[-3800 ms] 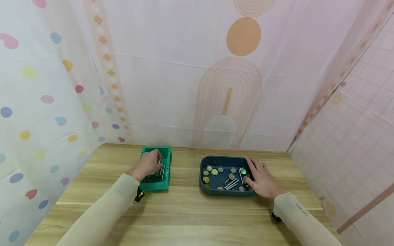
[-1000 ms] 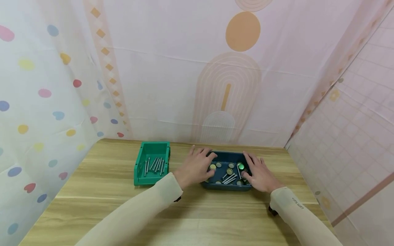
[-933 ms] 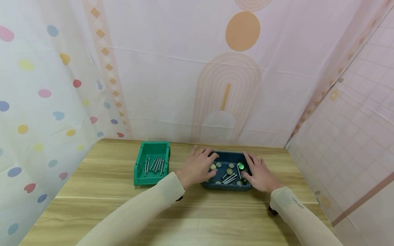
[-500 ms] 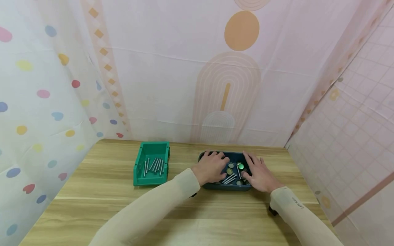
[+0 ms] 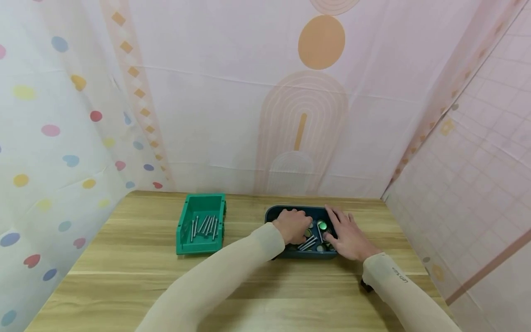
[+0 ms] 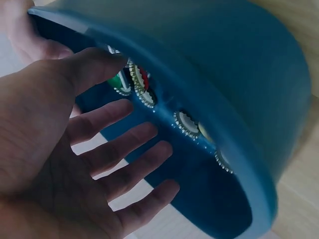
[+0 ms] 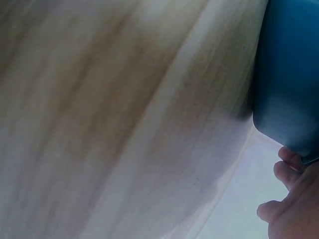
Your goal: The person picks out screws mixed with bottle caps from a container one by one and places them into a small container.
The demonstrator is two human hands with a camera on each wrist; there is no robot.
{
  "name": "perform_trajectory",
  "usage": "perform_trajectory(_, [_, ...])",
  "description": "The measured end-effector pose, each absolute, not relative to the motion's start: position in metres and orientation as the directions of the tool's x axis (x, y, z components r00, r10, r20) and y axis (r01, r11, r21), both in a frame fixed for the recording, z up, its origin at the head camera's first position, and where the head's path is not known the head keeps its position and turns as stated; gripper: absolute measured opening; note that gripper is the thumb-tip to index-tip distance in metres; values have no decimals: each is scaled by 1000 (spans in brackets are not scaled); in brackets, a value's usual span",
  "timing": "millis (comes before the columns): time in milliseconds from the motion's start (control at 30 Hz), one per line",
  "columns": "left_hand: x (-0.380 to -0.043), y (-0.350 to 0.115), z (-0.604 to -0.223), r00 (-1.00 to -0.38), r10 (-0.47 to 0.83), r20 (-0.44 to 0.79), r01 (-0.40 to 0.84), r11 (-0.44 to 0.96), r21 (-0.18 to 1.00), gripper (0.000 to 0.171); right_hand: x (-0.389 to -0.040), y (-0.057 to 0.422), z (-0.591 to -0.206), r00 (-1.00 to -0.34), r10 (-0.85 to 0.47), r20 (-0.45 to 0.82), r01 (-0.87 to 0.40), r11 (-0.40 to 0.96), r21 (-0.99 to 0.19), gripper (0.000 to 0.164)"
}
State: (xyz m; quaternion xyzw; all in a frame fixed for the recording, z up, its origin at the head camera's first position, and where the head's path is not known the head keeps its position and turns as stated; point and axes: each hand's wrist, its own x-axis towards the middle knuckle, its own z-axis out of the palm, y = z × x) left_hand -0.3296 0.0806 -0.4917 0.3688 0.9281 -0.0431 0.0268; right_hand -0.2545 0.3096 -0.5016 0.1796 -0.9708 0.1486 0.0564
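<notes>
My left hand (image 5: 292, 226) reaches into a dark blue tray (image 5: 313, 255), its fingers loosely bent and spread. In the left wrist view nothing sits between the fingers, and several crimped bottle caps (image 6: 187, 124) lie beyond the fingertips. A green bottle cap (image 5: 322, 225) and several silver bolts (image 5: 308, 243) lie toward the tray's right side. My right hand (image 5: 350, 237) holds the tray's right wall, thumb inside the rim. The left hand and sleeve cover the tray's left part. In the right wrist view, only the tray's outer wall (image 7: 289, 74) and part of the right hand show.
A green bin (image 5: 205, 197) with several silver bolts (image 5: 210, 225) stands left of the tray on the wooden table (image 5: 265, 304). Patterned cloth (image 5: 215, 115) hangs behind the table and along both sides.
My left hand was in the green bin, then moved right to the tray's left edge and further in over its middle. The right hand has stayed on the tray.
</notes>
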Motion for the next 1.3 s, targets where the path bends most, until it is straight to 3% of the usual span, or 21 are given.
perform_trajectory(367, [-344,102,-502,-722,671,-167,682,731,-14,19,-252,311,-501,-923,-337,187,-378,884,-273,83])
perform_trajectory(600, [-346,102,-501,-718,665,-206,672,739,49,18,-253,311,-501,-924,-337,182,-377,885,-273,84])
perform_trajectory(933, [-322,84,-469,-753,617,-230,610,785,110,28,-254,309,-502,-923,-341,181,-380,883,-275,84])
perform_trajectory(1300, [-338,84,-489,-751,624,-215,620,779,95,25,-256,310,-502,-926,-338,170,-374,887,-270,84])
